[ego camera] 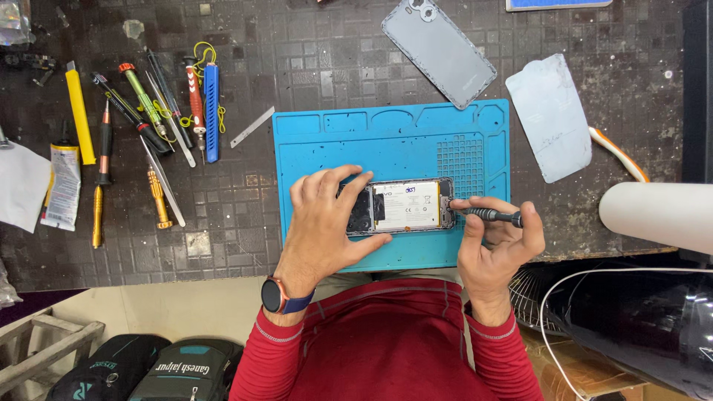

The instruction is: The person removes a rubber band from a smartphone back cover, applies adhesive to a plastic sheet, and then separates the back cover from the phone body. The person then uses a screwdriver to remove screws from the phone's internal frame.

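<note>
A dark, worn workbench with a grid-patterned top fills the view. Below its front edge lies pale floor, a wooden frame and two dark backpacks.

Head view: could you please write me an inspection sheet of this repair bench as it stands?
Surface: dark gridded bench with a blue work mat on it.
Job's things: opened phone on the mat, its back off and battery showing; screwdriver with its tip at the phone's right end.
Clutter: row of hand tools, yellow blade tool, glue tube, grey back cover, pale film sheet.
Grippers: left hand steadies the phone; right hand holds the screwdriver in its fingers.
Cables: white cable at lower right.
Surroundings: backpacks and a wooden frame below.
</note>
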